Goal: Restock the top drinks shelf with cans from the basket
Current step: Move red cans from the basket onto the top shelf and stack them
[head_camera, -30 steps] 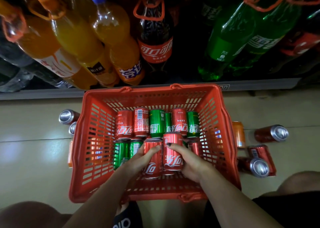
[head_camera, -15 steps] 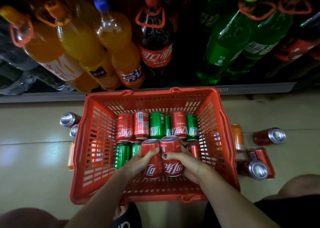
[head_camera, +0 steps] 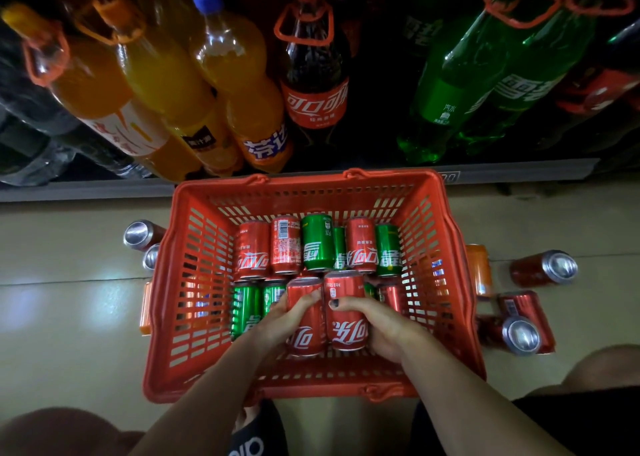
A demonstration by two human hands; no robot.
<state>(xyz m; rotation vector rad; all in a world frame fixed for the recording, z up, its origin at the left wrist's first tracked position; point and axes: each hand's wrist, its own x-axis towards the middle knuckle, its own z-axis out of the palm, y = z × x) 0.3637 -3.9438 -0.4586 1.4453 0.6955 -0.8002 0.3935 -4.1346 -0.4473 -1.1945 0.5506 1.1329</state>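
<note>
**Two red cans held in the basket**

Two red cans stood side by side inside the red basket [head_camera: 194, 282], the left hand [head_camera: 277, 320] wrapped around the left can [head_camera: 306, 317], the right hand [head_camera: 384, 327] closed on the right can [head_camera: 346, 312]. Behind them lay a row of six cans [head_camera: 318, 248], three red and three green. Two green cans [head_camera: 246, 310] lay left of the hands. On the floor [head_camera: 69, 317], three red cans [head_camera: 543, 268] lay right of the basket.
</note>
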